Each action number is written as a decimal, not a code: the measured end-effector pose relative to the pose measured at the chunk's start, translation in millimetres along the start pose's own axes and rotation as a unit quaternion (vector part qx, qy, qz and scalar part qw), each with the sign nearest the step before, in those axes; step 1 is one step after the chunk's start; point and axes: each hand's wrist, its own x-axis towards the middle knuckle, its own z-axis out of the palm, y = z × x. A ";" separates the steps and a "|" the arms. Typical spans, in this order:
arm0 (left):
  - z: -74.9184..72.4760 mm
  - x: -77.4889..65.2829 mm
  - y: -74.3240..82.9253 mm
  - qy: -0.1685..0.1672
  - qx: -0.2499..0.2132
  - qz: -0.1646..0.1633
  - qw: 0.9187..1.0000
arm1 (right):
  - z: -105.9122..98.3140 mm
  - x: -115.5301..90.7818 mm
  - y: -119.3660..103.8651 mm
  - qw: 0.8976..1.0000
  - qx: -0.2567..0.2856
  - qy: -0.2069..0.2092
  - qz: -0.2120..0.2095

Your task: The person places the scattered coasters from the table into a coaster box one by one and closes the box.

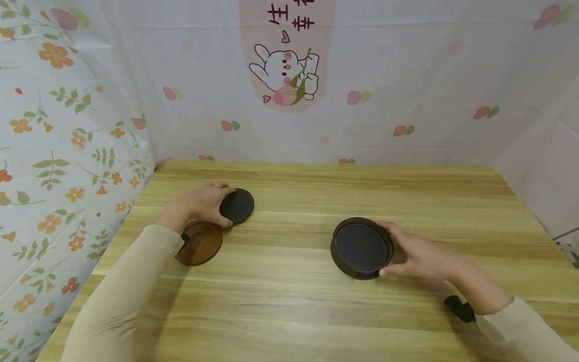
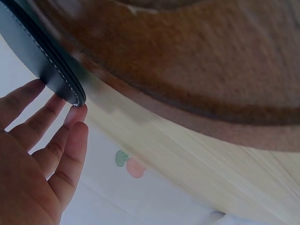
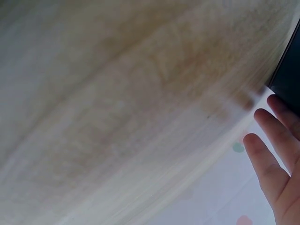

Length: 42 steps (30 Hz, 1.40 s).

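My left hand (image 1: 205,203) pinches a round black stitched coaster (image 1: 237,206) by its edge, thumb on the near side and fingers on the far side. In the left wrist view, fingertips meet the stitched rim of that coaster (image 2: 44,54). Just below the left wrist lies a round brown wooden dish (image 1: 203,245), partly covered by the forearm. Right of centre stands a round dark holder (image 1: 340,264) with a black disc (image 1: 362,249) inside. My right hand (image 1: 422,256) grips the holder's right side between thumb and fingers; only the holder's edge (image 3: 289,77) shows in the right wrist view.
A wood-grain table (image 1: 280,301) carries these things. Behind it hangs a white cloth (image 1: 407,65) with a rabbit print, and a flowered cloth (image 1: 59,191) hangs at the left. Black straps (image 1: 459,307) sit at the wrists.
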 end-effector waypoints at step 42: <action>-14.3 -6.6 82.3 0.034 0.062 0.126 0.990 | -0.9 1.2 -0.7 1.000 0.002 -0.003 0.001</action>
